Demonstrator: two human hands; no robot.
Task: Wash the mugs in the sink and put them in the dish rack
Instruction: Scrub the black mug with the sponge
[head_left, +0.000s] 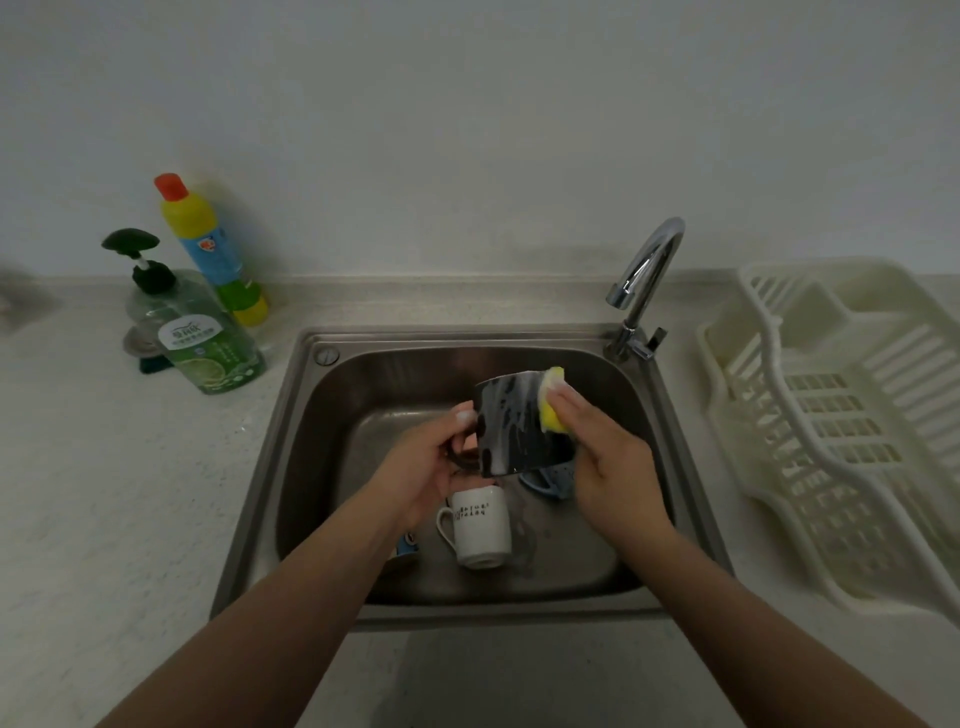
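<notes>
While the dark mug (511, 426) sits above the sink (291, 415), we note our left hand (421, 467) curled around its handle, thumb on top near the mug wall. Mug lies on its side in the air, streaked with white suds. Our right hand (608, 457) grasps a yellow sponge (551, 400), fingers pressing it against the mug's right side, near the upper edge.

Below, a white mug (480, 525) lies tilted on the sink floor, handle to the left, dark print on its wall. A blue item (553, 480) shows partly behind the right hand; we cannot tell what it is. Another bluish object (408, 543) peeks out under the left forearm, mostly hidden.

Faucet (644, 280) stands at the sink's back right corner, spout pointing left; no water visible. Dish rack (841, 415), cream plastic, sits on the counter (104, 493) right of the sink. Left of the sink: green pump bottle (208, 338) in front, yellow bottle (208, 244) with red cap behind it, leaning.
</notes>
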